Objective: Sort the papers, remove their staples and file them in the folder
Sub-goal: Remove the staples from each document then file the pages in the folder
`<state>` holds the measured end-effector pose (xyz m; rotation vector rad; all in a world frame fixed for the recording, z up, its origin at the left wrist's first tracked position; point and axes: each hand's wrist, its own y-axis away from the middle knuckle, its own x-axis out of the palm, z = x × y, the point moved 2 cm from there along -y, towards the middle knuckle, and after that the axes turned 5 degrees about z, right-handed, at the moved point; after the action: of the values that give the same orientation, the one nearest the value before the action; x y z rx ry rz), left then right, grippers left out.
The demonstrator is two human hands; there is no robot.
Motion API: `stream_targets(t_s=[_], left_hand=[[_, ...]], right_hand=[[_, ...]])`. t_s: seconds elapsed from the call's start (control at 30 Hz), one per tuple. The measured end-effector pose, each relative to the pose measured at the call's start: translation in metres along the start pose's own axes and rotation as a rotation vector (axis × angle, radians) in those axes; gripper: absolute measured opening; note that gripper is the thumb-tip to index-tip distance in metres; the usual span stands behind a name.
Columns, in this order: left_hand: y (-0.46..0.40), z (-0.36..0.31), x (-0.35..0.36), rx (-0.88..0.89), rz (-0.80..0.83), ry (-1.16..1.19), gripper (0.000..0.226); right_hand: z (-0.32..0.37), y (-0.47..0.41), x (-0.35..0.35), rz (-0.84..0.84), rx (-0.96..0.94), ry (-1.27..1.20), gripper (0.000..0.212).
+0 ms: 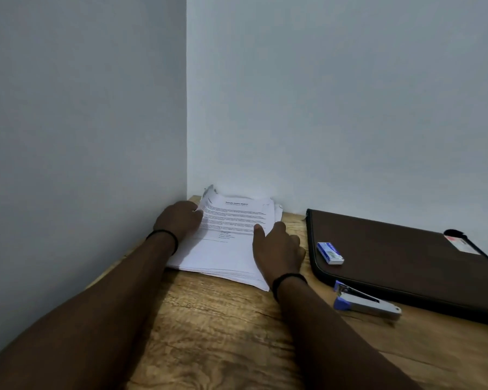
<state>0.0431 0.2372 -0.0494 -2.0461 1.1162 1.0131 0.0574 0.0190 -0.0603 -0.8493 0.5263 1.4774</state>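
Left hand [178, 219] grips the papers' [226, 243] left edge, fingertips hidden beneath; right hand [278, 247] rests flat on them, fingers relaxed. Print too blurred to read.

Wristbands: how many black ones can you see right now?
2: one black wristband on the left wrist beside the papers, one on the right wrist.

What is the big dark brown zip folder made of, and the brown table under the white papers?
The dark brown zip folder looks like matte leather or faux leather; stitching runs along its edge. The brown table looks like wood or wood-look laminate, with visible grain. The white papers are printed paper.
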Motion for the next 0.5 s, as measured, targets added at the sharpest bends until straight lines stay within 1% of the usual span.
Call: stream_targets(t_s=[0.07, 0.1, 0.17, 0.23, 0.3, 0.33, 0.37, 0.43, 0.5], left_hand=[[0.002, 0.002, 0.001, 0.028, 0.011, 0.0, 0.023], [0.003, 0.001, 0.001, 0.047, 0.014, 0.007, 0.025], [0.005, 0.002, 0.002, 0.077, 0.036, 0.061, 0.03], [0.007, 0.004, 0.002, 0.088, 0.066, 0.083, 0.045], [0.008, 0.008, 0.006, 0.082, 0.087, 0.028, 0.055], [0.009, 0.009, 0.01, 0.075, 0.074, -0.052, 0.054], [0.009, 0.01, 0.012, 0.062, 0.021, -0.148, 0.052], [0.015, 0.001, 0.01, 0.076, -0.184, -0.316, 0.052], [0.029, -0.019, 0.004, 0.197, -0.369, -0.362, 0.043]], right_hand=[[-0.001, 0.004, -0.001, -0.015, -0.016, 0.021, 0.043], [-0.002, 0.007, -0.003, -0.025, -0.022, 0.015, 0.039], [-0.006, 0.011, -0.006, -0.038, -0.024, -0.054, 0.035], [-0.011, 0.012, -0.01, -0.028, -0.023, -0.143, 0.034], [-0.015, 0.011, -0.015, -0.007, -0.024, -0.2, 0.035], [-0.018, 0.01, -0.018, 0.002, -0.022, -0.218, 0.037], [-0.02, 0.01, -0.018, 0.008, -0.028, -0.23, 0.037], [-0.021, 0.011, -0.02, -0.018, -0.051, -0.231, 0.034], [-0.018, 0.015, -0.023, -0.099, -0.116, -0.165, 0.029]])
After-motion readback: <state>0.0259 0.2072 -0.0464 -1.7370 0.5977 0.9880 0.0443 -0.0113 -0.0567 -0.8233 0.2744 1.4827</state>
